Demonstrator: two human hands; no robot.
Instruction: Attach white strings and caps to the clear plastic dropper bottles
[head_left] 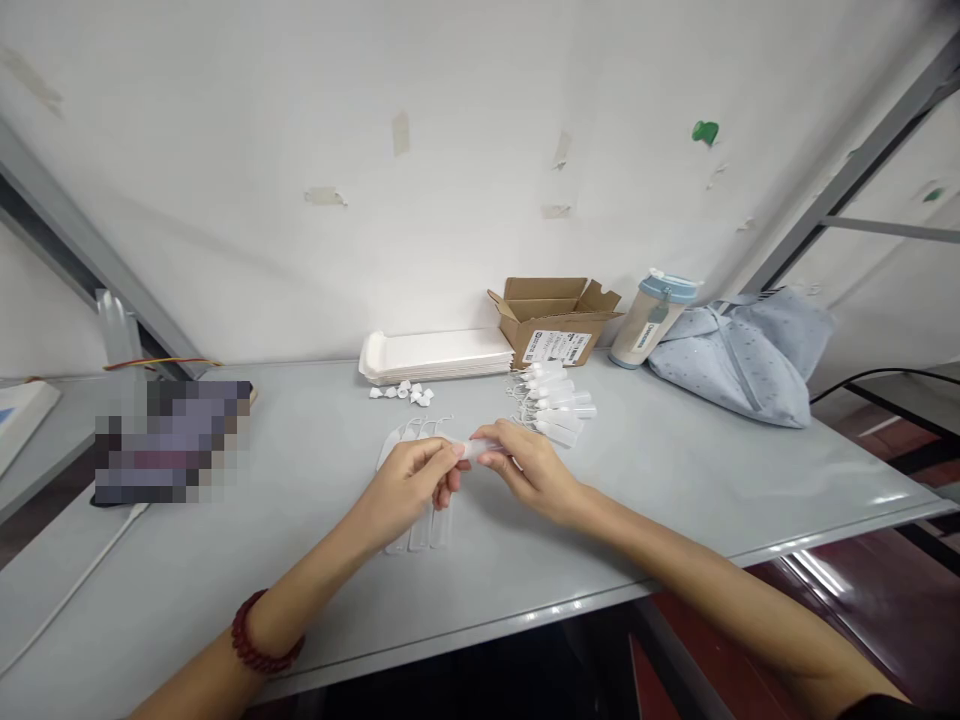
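Above the middle of the desk, my left hand (412, 478) and my right hand (531, 468) pinch the two ends of a small translucent white tube (475, 451). Fingers hide much of it, so its exact kind does not show. Below and behind my left hand, several flat clear pieces (441, 528) with thin curled strings lie side by side, partly covered. Just beyond my right hand is a fanned pile of translucent tubes with white tops and strings (559, 405). Small white caps (405, 392) lie scattered beyond my left hand.
At the wall stand a stack of white trays (442, 355) and an open cardboard box (559, 335). A blue-lidded tumbler (652, 318) and a light blue cloth bag (739, 360) are to the right. A blurred-out phone-like device (176, 445) with a white cable (82, 580) lies left.
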